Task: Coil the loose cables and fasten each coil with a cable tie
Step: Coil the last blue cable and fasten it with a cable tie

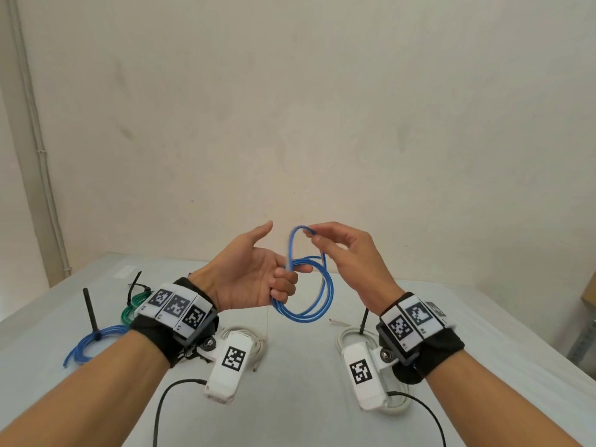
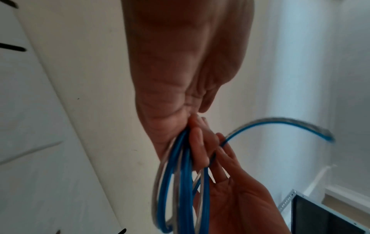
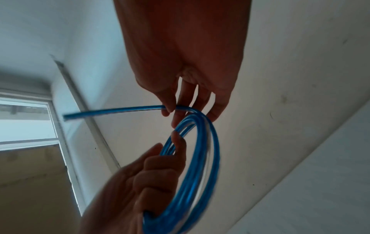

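Both hands are working a blue cable (image 1: 317,298) in the air above the desk (image 1: 303,382), well in from its edges.
Left hand (image 1: 254,279) is gripping the gathered loops in its curled lower fingers — index finger and thumb sticking out straight; right hand (image 1: 346,253) is pinching the cable's last loop near its free end, just above the coil. Tied blue coil (image 1: 93,345) and green coil (image 1: 134,306) are lying at the desk's left.

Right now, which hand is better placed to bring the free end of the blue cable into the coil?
The right hand: it pinches the blue cable's free end, while the left hand grips the coil.
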### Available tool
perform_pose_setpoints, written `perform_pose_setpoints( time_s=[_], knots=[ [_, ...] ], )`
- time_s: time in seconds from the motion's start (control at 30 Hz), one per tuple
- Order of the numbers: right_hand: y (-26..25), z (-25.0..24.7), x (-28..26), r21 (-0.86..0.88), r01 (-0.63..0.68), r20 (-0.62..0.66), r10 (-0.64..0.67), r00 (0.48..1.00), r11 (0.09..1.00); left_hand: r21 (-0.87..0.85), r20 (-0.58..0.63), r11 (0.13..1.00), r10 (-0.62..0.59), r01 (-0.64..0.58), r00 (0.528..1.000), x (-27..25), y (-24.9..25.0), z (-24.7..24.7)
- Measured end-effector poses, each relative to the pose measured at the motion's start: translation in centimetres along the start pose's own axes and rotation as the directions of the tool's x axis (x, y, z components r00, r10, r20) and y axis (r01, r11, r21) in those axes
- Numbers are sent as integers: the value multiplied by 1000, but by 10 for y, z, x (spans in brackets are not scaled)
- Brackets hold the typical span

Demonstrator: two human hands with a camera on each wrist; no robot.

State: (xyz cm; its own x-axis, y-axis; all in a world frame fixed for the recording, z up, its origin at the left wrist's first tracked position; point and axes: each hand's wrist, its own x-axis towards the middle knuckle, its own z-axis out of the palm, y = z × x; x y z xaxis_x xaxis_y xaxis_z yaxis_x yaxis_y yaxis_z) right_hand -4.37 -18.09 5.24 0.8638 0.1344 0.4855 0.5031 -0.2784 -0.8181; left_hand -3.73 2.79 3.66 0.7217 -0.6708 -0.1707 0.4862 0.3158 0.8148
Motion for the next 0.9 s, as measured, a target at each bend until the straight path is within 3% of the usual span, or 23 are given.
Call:
perform_pose_setpoints(
  time_s=[0.1, 0.3, 0.53, 0.7, 0.8, 0.87, 0.9],
  knots=[
    [-2, 3, 1, -132, 53, 24, -51, 998, 990, 38, -2, 999, 12, -12, 1000, -1, 1, 6],
    [-11, 17, -4, -189, 18, 130, 7, 992, 982, 234, -82, 967, 121, -98, 989, 8, -1, 21],
    [-3, 32, -8, -226, 99, 71, -85, 994, 969, 233, -197, 958, 217, -169, 956, 14, -6, 19],
    [-1, 39, -12, -338, 221, 126, -189, 974, 915, 223, -225, 945, 288, -239, 931, 12, -8, 16],
    [-3, 37, -12, -242, 155, -103, -184, 977, 958, 118, -200, 952, 301, -282, 932, 10, -5, 12],
    [-2, 33, -8, -219, -9, -214, -39, 976, 976, 55, -174, 957, 290, -285, 941, 6, -1, 10],
    [-1, 31, -5, -182, -132, -173, 101, 980, 974, 38, -155, 960, 281, -278, 947, 4, 0, 10]
  ],
)
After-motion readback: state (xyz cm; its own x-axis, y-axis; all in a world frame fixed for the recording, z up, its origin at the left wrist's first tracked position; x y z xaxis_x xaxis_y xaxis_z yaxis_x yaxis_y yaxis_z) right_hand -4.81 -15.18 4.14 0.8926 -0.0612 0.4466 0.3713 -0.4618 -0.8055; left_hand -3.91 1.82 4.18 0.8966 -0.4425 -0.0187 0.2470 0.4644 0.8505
